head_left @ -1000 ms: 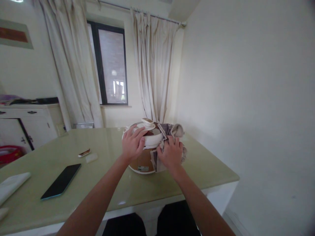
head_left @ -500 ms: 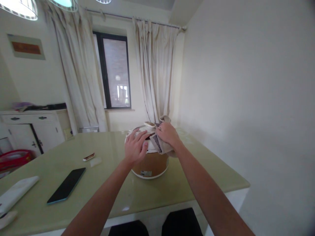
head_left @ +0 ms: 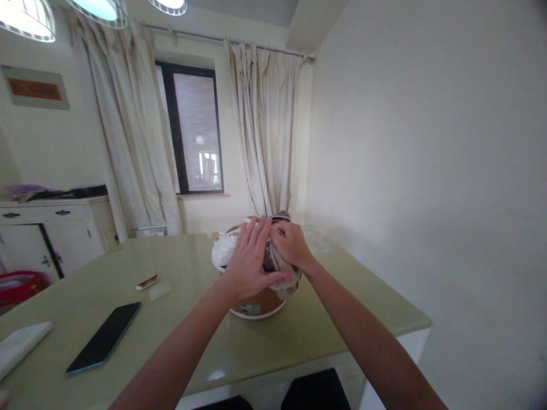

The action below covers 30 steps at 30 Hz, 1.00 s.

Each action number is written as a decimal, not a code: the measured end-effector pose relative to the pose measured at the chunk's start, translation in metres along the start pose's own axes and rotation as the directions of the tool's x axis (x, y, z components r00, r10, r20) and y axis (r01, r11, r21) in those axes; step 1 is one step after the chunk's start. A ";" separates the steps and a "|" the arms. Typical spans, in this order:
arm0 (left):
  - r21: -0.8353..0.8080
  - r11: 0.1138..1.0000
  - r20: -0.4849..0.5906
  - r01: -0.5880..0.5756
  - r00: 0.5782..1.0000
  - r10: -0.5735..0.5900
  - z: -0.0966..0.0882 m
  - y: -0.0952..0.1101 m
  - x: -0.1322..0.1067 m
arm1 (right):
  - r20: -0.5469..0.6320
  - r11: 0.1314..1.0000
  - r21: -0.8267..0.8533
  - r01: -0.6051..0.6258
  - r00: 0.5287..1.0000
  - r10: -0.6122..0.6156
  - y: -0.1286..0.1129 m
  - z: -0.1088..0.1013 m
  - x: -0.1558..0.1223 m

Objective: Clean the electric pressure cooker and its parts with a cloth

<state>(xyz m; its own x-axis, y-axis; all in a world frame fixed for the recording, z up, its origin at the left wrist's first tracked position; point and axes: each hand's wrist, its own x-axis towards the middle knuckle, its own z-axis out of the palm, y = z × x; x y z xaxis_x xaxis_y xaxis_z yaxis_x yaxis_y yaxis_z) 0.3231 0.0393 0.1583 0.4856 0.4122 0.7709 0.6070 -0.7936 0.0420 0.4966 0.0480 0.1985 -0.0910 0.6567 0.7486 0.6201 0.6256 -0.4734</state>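
Note:
A rounded appliance that looks like a rice cooker (head_left: 261,300), with a white lid and a brown body, stands on the table in front of me. My right hand (head_left: 292,246) is closed on a bunched grey-beige cloth (head_left: 291,278) at the lid's right side. Stretched out over the lid, my left hand (head_left: 248,265) lies with its fingers up against the right hand and its thumb across the cloth. Much of the lid top is hidden behind both hands.
On the pale green table (head_left: 183,336), to the left, lie a dark phone (head_left: 105,337), a small brown-and-white object (head_left: 147,282) and a white flat object (head_left: 23,344). A white wall (head_left: 427,171) borders the right side. Behind hang curtains (head_left: 265,125).
My left hand has moved right across the lid, from its left side onto the cloth beside my right hand. The right hand keeps hold of the cloth. The view has shifted slightly.

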 end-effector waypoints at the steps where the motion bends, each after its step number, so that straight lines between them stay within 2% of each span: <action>1: -0.066 0.998 0.018 0.011 1.000 -0.010 -0.001 0.007 0.008 | -0.009 0.997 0.079 -0.019 1.000 0.020 -0.002 -0.005 0.003; 4: -0.276 0.956 0.057 0.100 0.995 -0.088 -0.007 0.017 0.033 | -0.094 0.946 0.319 -0.063 0.991 0.098 -0.005 -0.023 0.004; 7: -0.455 0.879 0.003 0.139 0.988 -0.155 -0.009 0.011 0.052 | -0.196 0.901 0.432 0.036 0.979 0.055 -0.006 -0.040 -0.001; 10: -0.579 0.802 -0.086 0.148 0.967 -0.241 0.000 0.002 0.059 | -0.198 0.939 0.301 0.169 0.974 -0.112 -0.006 -0.041 -0.007; 13: -0.636 0.759 -0.048 0.143 0.973 -0.224 0.012 -0.004 0.053 | -0.115 0.969 0.137 0.205 0.975 -0.190 -0.001 -0.028 -0.013; 14: -0.616 0.774 -0.020 0.147 0.979 -0.202 0.014 -0.006 0.048 | -0.096 0.976 0.095 0.194 0.978 -0.185 0.002 -0.023 -0.015; 16: -0.477 0.867 0.035 0.141 0.989 -0.141 0.010 -0.013 0.039 | -0.114 0.987 0.005 0.162 0.980 -0.161 0.013 -0.015 -0.015; 18: -0.244 0.965 0.071 0.097 0.994 -0.082 -0.001 -0.023 0.030 | -0.164 0.990 -0.091 0.110 0.979 -0.124 0.029 -0.010 -0.012; 20: -0.025 0.993 0.041 0.112 0.993 -0.111 -0.013 -0.038 0.022 | -0.180 0.983 -0.184 0.011 0.983 -0.045 0.048 -0.005 -0.002; 22: 0.107 0.957 -0.076 0.271 0.961 -0.264 -0.017 -0.053 0.016 | -0.154 0.959 -0.255 -0.123 0.984 0.085 0.064 0.000 0.013; 24: 0.155 0.871 -0.167 0.466 0.881 -0.442 -0.013 -0.067 0.010 | -0.135 0.922 -0.300 -0.244 0.968 0.212 0.075 0.008 0.030; 25: 0.148 0.830 -0.171 0.537 0.841 -0.514 -0.009 -0.071 0.007 | -0.130 0.907 -0.317 -0.278 0.960 0.249 0.077 0.012 0.038; 27: 0.103 0.786 -0.118 0.610 0.792 -0.599 0.000 -0.078 0.003 | -0.108 0.896 -0.347 -0.279 0.960 0.257 0.075 0.018 0.049; 30: 0.058 0.791 -0.058 0.609 0.793 -0.606 0.005 -0.079 0.000 | -0.032 0.911 -0.383 -0.155 0.988 0.154 0.058 0.019 0.042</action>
<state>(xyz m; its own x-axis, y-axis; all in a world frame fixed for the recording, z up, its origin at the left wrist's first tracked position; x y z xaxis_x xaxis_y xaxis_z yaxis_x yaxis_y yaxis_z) 0.2784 0.1046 0.1515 -0.0192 0.7818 0.6233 0.8121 -0.3515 0.4658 0.5139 0.1193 0.1939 0.0306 0.7317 0.6810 0.8772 0.3069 -0.3692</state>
